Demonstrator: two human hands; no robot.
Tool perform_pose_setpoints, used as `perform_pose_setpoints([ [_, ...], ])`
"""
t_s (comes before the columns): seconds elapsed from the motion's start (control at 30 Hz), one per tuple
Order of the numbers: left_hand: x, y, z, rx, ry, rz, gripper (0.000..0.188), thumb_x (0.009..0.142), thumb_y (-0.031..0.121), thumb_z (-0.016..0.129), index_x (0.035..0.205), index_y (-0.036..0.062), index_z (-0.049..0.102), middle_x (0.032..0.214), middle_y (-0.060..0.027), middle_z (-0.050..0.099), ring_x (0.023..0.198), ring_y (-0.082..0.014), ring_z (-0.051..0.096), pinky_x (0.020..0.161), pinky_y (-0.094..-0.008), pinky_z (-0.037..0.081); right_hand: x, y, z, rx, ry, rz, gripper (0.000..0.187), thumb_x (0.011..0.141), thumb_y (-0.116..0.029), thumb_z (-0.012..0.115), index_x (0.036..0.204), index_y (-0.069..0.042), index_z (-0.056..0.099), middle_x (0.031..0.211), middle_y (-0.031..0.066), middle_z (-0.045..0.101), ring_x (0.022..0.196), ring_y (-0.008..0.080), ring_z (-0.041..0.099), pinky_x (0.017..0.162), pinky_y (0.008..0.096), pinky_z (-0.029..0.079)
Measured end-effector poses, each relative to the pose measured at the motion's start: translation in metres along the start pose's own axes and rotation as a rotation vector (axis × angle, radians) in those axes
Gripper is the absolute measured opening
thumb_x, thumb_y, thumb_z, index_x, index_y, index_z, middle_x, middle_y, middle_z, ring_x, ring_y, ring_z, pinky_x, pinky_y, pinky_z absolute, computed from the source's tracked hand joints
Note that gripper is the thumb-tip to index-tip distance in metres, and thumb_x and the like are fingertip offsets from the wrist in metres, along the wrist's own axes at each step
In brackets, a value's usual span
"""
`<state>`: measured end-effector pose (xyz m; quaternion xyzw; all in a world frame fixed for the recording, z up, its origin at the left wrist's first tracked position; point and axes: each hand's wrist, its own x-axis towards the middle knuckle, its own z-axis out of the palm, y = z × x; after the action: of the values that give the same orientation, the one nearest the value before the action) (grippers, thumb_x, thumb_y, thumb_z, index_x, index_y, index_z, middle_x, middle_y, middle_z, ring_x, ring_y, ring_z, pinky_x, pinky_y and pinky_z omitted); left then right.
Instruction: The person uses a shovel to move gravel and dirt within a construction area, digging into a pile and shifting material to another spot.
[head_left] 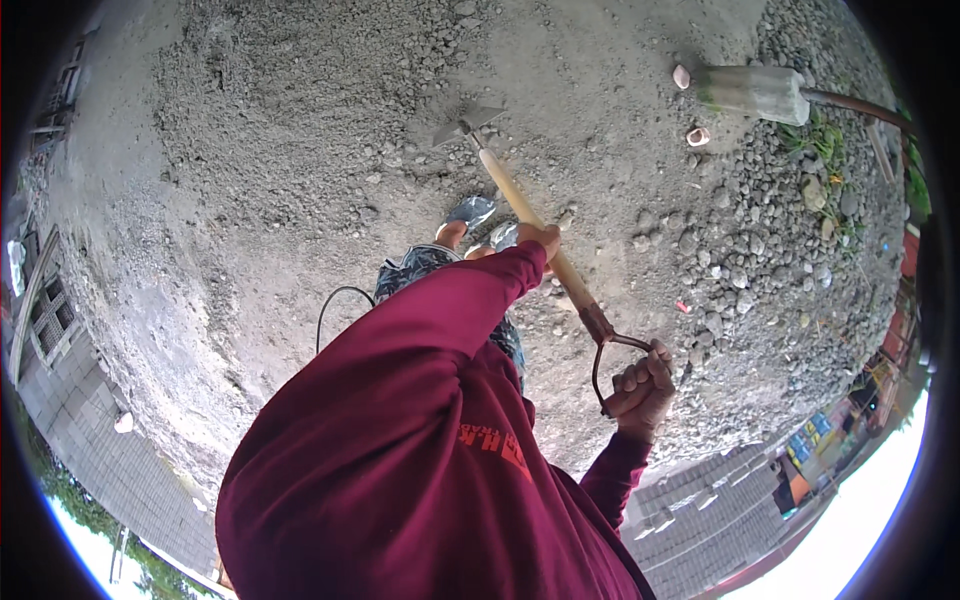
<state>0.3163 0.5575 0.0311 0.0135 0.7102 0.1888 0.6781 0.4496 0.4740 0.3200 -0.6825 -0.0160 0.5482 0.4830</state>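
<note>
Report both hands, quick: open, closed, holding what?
Left hand: closed, holding the wooden shaft of the shovel.
Right hand: closed, holding the shovel's end handle.

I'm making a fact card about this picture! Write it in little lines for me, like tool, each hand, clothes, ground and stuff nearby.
Tool: shovel with a pale wooden shaft, grey metal blade and brown metal D-shaped handle
Left hand: wrapped around the shaft
Right hand: gripping the D-shaped handle
Blade: over grey gravelly ground; can't tell how deep
Clothes: maroon long-sleeved top
Nearby, right: grey concrete-looking block on a brown rod
</note>
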Motion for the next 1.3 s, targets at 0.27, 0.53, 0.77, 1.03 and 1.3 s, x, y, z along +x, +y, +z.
perform_pose_setpoints([
  [0.27, -0.086, -0.052, 0.071, -0.061, -0.241, -0.092, 0.034, 0.082, 0.028, 0.06, 0.086, -0.0048, 0.052, 0.069, -0.0181, 0.061, 0.052, -0.0296, 0.063, 0.034, -0.0395, 0.048, -0.069, -0.061, -0.035, 0.082, 0.011, -0.178, 0.022, 0.086, -0.005, 0.053, 0.108, -0.001, 0.054, 0.055, 0.0007, 0.043, 0.039, 0.0112, 0.043, 0.033, 0.0245, 0.04],
  [0.53, -0.106, -0.073, 0.061, 0.181, -0.153, 0.019, 0.034, 0.08, 0.028, 0.06, 0.08, -0.0059, 0.054, 0.065, -0.017, 0.062, 0.049, -0.0272, 0.063, 0.034, -0.0369, 0.049, -0.089, -0.004, -0.104, 0.227, 0.097, -0.203, 0.023, 0.089, -0.011, 0.053, 0.111, -0.004, 0.054, 0.055, -0.0013, 0.038, 0.039, 0.009, 0.037, 0.032, 0.0244, 0.035],
  [0.77, -0.023, -0.121, 0.01, 0.312, 0.034, 0.186, 0.033, 0.079, 0.03, 0.059, 0.078, -0.0022, 0.056, 0.066, -0.0159, 0.063, 0.051, -0.0286, 0.064, 0.037, -0.038, 0.05, -0.068, 0.12, -0.136, 0.356, 0.113, -0.062, 0.02, 0.086, -0.01, 0.054, 0.105, -0.007, 0.055, 0.057, 0.0011, 0.045, 0.042, 0.0148, 0.047, 0.037, 0.0298, 0.04],
  [1.03, -0.063, -0.284, 0.003, 0.322, -0.134, 0.12, 0.039, 0.078, 0.035, 0.063, 0.088, -0.0018, 0.057, 0.073, -0.0168, 0.064, 0.056, -0.0305, 0.065, 0.041, -0.042, 0.052, -0.155, 0.167, -0.244, 0.147, 0.146, -0.122, 0.024, 0.083, -0.007, 0.059, 0.105, 0.0, 0.053, 0.055, 0.0035, 0.049, 0.04, 0.0139, 0.049, 0.039, 0.0281, 0.045],
  [1.3, -0.143, -0.382, 0.028, 0.42, -0.237, 0.021, 0.035, 0.078, 0.031, 0.058, 0.089, -0.0024, 0.053, 0.073, -0.0157, 0.062, 0.056, -0.0274, 0.064, 0.038, -0.0403, 0.051, -0.231, 0.188, -0.339, 0.337, 0.211, -0.259, 0.027, 0.081, -0.005, 0.061, 0.106, 0.001, 0.052, 0.053, 0.0038, 0.048, 0.036, 0.0132, 0.045, 0.032, 0.0263, 0.041],
])
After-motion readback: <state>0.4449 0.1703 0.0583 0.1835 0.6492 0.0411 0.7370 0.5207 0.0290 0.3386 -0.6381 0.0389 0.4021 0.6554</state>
